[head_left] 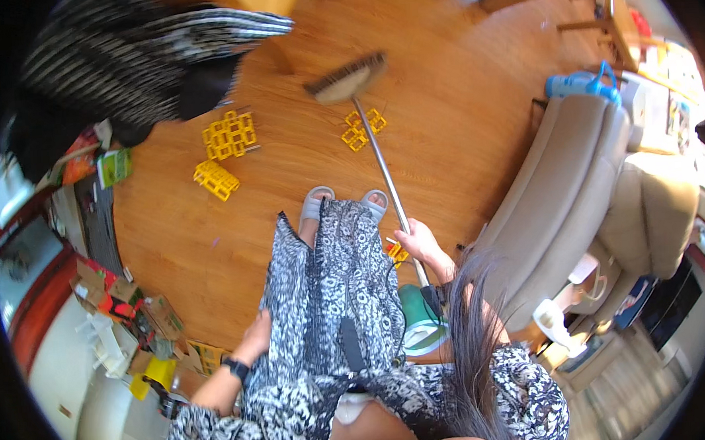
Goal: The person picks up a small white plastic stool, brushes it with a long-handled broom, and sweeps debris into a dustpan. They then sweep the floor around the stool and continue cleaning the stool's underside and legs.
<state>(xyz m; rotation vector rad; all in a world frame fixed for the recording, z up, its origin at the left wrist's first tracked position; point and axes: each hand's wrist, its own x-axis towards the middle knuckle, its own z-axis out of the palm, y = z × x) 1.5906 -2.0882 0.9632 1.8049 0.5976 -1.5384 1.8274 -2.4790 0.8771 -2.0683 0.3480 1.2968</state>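
A broom with a long metal handle slants from my right side to the floor ahead. My right hand is closed round the handle near its upper part. The broom head, pale with dark bristles, is smeared by motion, so whether it touches the floor is unclear. Just nearer than it lies a yellow openwork plastic piece, partly behind the handle. My left hand hangs against the patterned cloth at my left thigh. Its fingers are partly hidden, and I see no object in it.
More yellow openwork pieces lie ahead on the left. A beige sofa lines the right side, with a green-and-white container near my right leg. Black-and-white striped cloth hangs at upper left; cardboard boxes crowd the lower left.
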